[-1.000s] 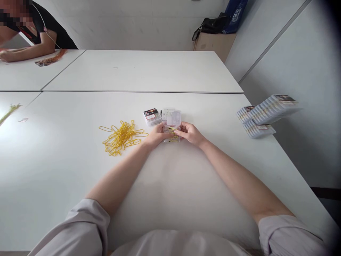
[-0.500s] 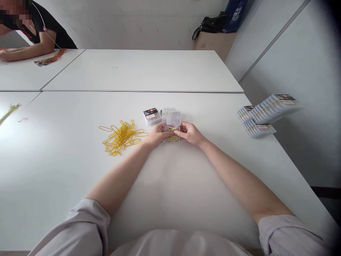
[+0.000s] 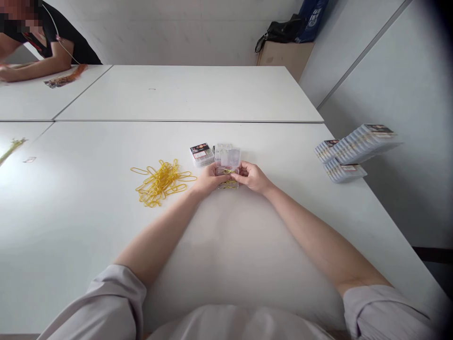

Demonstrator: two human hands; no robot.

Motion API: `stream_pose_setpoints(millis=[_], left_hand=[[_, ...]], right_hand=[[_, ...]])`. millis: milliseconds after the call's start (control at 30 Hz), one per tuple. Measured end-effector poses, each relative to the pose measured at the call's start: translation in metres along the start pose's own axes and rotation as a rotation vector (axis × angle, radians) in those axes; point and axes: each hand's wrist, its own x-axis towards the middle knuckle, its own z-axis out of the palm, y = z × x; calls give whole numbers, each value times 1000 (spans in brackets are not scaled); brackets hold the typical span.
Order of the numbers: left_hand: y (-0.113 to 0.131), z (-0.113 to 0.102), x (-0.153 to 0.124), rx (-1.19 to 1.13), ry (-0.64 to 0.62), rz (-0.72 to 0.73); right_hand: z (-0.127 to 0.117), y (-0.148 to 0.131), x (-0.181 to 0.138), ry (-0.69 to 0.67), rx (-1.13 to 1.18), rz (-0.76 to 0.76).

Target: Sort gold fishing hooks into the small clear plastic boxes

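Head view: a clear box is held between both hands over the bench, near the middle of the picture, with its lid raised at the far side. The box's left side is gripped by the left hand, its thumb laid across the opening; the right side is gripped by the right hand, its thumb also reaching in over the contents. The two thumb tips are brought close together; whether anything is pinched between them cannot be told. Yellow pieces are seen inside the box, partly covered by the thumbs. Just beyond the left hand, a labelled case is set beside the lid. To the left, yellow loops are heaped in a tangle, near the left wrist. Well apart at the right edge of the bench, more cases are stacked in leaning rows. At the far left, an orange bundle is laid near the forearm of another person, partly cut off by the frame.
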Motion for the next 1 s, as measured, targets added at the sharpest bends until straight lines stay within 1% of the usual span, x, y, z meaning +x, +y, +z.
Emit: stream_pose_setpoints(millis=[333, 533, 733, 1000], left_hand=[[-1, -1, 1, -39, -15, -4], [-1, -2, 1, -19, -21, 9], [0, -2, 1, -33, -19, -10], [-1, -2, 1, -19, -28, -14]], right_hand=[[1, -11, -3, -34, 71, 25], [1, -11, -3, -26, 63, 22], [0, -13, -4, -33, 66, 12], [1, -7, -3, -6, -20, -25]])
